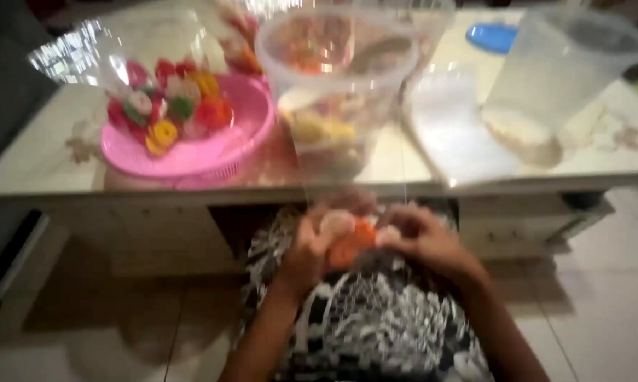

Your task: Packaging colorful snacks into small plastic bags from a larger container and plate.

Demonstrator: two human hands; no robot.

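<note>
Hands work low in the lap, below the edge of the counter (192, 185). My left hand (306, 253) and my right hand (421, 239) are both closed around a small bunch of orange and pale snacks (349, 240), which seem to sit in the bottom of a clear plastic bag (354, 191) that rises toward the counter — the picture is blurred, so I cannot tell the exact finger positions. On the counter, well apart from the hands, I see a pink basket (192, 159) with colourful round snacks, a clear plastic tub (337, 64) in the middle, and a tall clear container (559, 67) at the right. To do this step well, I judge that I must keep the pieces pressed down together in the bag's bottom, hold the film tight with the fingertips — not crush the brittle pieces — and keep the bag's mouth upright so that nothing falls out.
</note>
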